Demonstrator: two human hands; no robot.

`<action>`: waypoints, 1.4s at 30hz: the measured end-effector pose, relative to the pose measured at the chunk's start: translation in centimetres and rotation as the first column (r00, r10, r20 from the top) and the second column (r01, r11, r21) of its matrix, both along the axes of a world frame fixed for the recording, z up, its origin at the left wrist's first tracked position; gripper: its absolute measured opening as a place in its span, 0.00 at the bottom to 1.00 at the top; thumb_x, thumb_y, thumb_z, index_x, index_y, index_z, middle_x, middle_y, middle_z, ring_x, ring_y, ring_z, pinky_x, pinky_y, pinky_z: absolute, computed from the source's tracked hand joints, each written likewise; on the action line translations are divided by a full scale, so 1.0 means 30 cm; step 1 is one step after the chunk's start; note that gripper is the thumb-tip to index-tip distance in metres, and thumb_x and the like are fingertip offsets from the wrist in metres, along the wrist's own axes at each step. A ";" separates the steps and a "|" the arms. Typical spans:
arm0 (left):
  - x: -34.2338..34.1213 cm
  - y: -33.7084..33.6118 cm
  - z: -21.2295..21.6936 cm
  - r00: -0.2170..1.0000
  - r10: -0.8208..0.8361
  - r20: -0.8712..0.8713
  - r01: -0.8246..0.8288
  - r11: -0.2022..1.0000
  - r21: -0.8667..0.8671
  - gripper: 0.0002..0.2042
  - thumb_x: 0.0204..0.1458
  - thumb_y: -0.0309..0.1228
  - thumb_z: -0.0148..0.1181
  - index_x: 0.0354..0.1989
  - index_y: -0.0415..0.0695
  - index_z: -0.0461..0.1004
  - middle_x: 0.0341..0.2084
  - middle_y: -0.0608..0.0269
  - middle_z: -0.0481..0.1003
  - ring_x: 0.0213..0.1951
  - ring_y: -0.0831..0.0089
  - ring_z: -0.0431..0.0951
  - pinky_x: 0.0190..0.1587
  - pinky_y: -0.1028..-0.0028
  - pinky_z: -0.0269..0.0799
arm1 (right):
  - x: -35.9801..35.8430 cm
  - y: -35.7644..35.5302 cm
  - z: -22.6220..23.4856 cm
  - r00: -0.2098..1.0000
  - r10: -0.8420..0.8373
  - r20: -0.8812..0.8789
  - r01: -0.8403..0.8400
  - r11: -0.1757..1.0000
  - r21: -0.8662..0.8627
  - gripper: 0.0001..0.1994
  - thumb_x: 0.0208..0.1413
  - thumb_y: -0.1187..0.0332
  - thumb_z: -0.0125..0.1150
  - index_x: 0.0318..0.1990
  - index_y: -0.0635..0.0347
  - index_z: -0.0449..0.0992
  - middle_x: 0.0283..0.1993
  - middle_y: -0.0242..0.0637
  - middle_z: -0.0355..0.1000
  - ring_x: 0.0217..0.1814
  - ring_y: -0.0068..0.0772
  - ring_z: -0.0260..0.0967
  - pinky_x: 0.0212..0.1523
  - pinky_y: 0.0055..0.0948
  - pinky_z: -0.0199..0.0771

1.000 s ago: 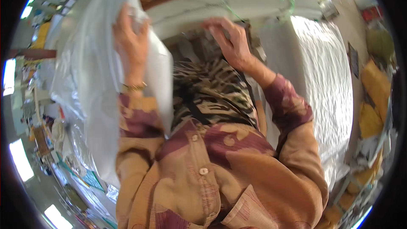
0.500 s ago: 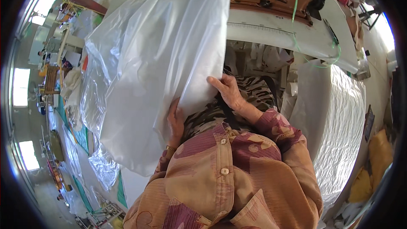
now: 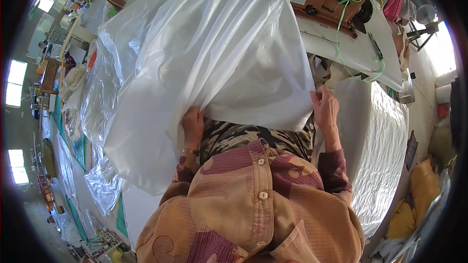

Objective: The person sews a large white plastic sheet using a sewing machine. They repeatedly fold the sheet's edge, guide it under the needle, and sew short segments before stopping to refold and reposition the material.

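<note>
A large, translucent white plastic sheet hangs in folds from a brown sewing machine over the table's front edge and across my lap. At the sheet's lower edge, my left hand is closed on a gathered fold, its fingertips partly hidden by the material. My right hand pinches the right edge between thumb and fingers. Between the two hands the sheet is spread fairly flat over my camouflage-patterned trousers.
A tall stack of shiny white sheets stands close on my right. Small thread snips and green string lie on the white machine table. Crumpled clear plastic is at the left; yellow-brown sacks lie far right.
My right hand has moved right with the sheet's edge, spreading the sheet across my lap and over the gap below the table. My left hand keeps its hold, slightly higher and further left.
</note>
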State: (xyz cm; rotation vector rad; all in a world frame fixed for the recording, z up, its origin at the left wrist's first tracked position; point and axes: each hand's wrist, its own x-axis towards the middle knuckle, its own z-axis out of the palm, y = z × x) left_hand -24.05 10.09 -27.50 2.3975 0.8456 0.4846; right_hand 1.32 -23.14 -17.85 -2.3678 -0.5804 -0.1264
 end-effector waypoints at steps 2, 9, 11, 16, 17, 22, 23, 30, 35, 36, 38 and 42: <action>-0.064 0.037 0.070 0.989 -0.065 -0.136 0.037 0.979 -0.202 0.11 0.59 0.34 0.57 0.34 0.37 0.75 0.24 0.55 0.74 0.33 0.61 0.78 0.37 0.61 0.69 | -0.027 0.046 0.081 0.948 0.002 0.318 -0.035 0.995 0.096 0.10 0.57 0.68 0.64 0.43 0.62 0.74 0.37 0.41 0.73 0.36 0.45 0.71 0.37 0.39 0.70; -0.288 -0.113 0.453 0.928 0.155 0.339 0.157 0.661 -0.733 0.11 0.62 0.28 0.53 0.48 0.35 0.76 0.37 0.65 0.79 0.38 0.79 0.77 0.44 0.76 0.73 | -0.238 0.266 0.245 0.735 0.649 -0.197 -0.462 0.692 0.554 0.11 0.61 0.71 0.62 0.47 0.67 0.75 0.38 0.43 0.78 0.38 0.34 0.77 0.39 0.32 0.76; -0.308 -0.085 0.416 0.973 0.098 0.207 0.139 0.465 -0.874 0.11 0.62 0.23 0.52 0.50 0.35 0.75 0.45 0.59 0.78 0.45 0.76 0.77 0.48 0.74 0.74 | -0.286 0.344 0.218 0.586 0.716 -0.380 -0.297 0.626 0.721 0.13 0.64 0.67 0.60 0.50 0.66 0.75 0.38 0.43 0.80 0.38 0.27 0.77 0.40 0.30 0.77; -0.107 -0.088 0.515 0.893 -0.409 0.187 0.395 0.912 0.108 0.19 0.58 0.29 0.61 0.57 0.36 0.72 0.45 0.56 0.79 0.47 0.63 0.79 0.47 0.68 0.74 | -0.351 0.416 0.122 0.376 0.816 -0.440 -0.309 0.557 0.771 0.13 0.65 0.64 0.57 0.47 0.67 0.74 0.36 0.43 0.79 0.35 0.29 0.78 0.38 0.31 0.77; -0.061 -0.095 0.555 0.877 -0.434 0.205 0.425 0.901 0.089 0.20 0.56 0.31 0.63 0.56 0.37 0.72 0.45 0.55 0.78 0.46 0.60 0.79 0.46 0.67 0.75 | -0.360 0.411 0.119 0.383 0.814 -0.438 -0.353 0.567 0.744 0.13 0.65 0.64 0.58 0.46 0.67 0.73 0.36 0.43 0.79 0.35 0.31 0.78 0.37 0.32 0.77; 0.146 -0.220 0.719 0.880 -0.463 0.110 0.415 0.859 0.299 0.22 0.46 0.38 0.73 0.45 0.39 0.73 0.38 0.55 0.76 0.38 0.57 0.79 0.37 0.64 0.74 | -0.338 0.393 0.152 0.526 0.850 0.023 -0.784 0.474 0.401 0.11 0.56 0.66 0.65 0.36 0.64 0.72 0.27 0.47 0.72 0.32 0.50 0.75 0.33 0.41 0.72; 0.175 -0.232 0.726 0.885 -0.460 0.075 0.413 0.849 0.329 0.20 0.46 0.37 0.73 0.42 0.40 0.72 0.36 0.55 0.75 0.37 0.57 0.78 0.35 0.64 0.73 | -0.306 0.371 0.171 0.604 0.795 0.047 -0.741 0.539 0.400 0.11 0.55 0.66 0.66 0.35 0.63 0.72 0.26 0.47 0.71 0.31 0.50 0.74 0.32 0.41 0.72; 0.257 -0.225 0.679 0.901 -0.429 0.062 0.372 0.839 0.396 0.10 0.48 0.25 0.65 0.36 0.40 0.70 0.27 0.59 0.74 0.26 0.59 0.76 0.27 0.64 0.70 | -0.140 0.284 0.013 0.956 0.173 -0.236 0.018 0.770 0.638 0.12 0.61 0.67 0.60 0.46 0.66 0.75 0.40 0.42 0.76 0.42 0.35 0.73 0.41 0.33 0.72; 0.233 -0.201 0.733 0.881 -0.354 0.313 0.436 0.866 -0.247 0.06 0.53 0.20 0.58 0.39 0.36 0.72 0.24 0.65 0.76 0.24 0.81 0.73 0.27 0.77 0.68 | -0.142 0.335 -0.090 0.553 0.543 -0.632 0.516 0.373 0.772 0.13 0.64 0.66 0.56 0.49 0.66 0.75 0.44 0.37 0.75 0.48 0.30 0.71 0.52 0.31 0.69; 0.225 -0.179 0.708 0.873 -0.317 0.371 0.444 0.831 -0.335 0.05 0.56 0.19 0.55 0.40 0.35 0.72 0.25 0.68 0.76 0.27 0.88 0.70 0.29 0.82 0.66 | -0.140 0.319 -0.087 0.601 0.539 -0.590 0.389 0.447 0.806 0.11 0.65 0.65 0.56 0.47 0.65 0.75 0.41 0.35 0.75 0.47 0.28 0.71 0.52 0.31 0.70; 0.222 -0.188 0.705 0.878 -0.239 0.415 0.434 0.763 -0.480 0.05 0.56 0.19 0.54 0.40 0.35 0.72 0.26 0.68 0.75 0.27 0.87 0.70 0.30 0.83 0.66 | -0.152 0.267 -0.085 0.675 0.550 -0.492 0.115 0.580 0.806 0.09 0.65 0.65 0.57 0.43 0.63 0.75 0.36 0.32 0.75 0.43 0.25 0.71 0.50 0.31 0.71; 0.238 -0.218 0.660 0.881 -0.208 0.425 0.453 0.632 -0.629 0.04 0.58 0.20 0.53 0.40 0.36 0.73 0.27 0.70 0.74 0.29 0.87 0.70 0.32 0.84 0.65 | -0.225 0.207 0.099 0.580 0.733 -0.355 0.024 0.421 0.907 0.08 0.64 0.65 0.62 0.38 0.61 0.74 0.32 0.31 0.76 0.35 0.22 0.73 0.41 0.26 0.74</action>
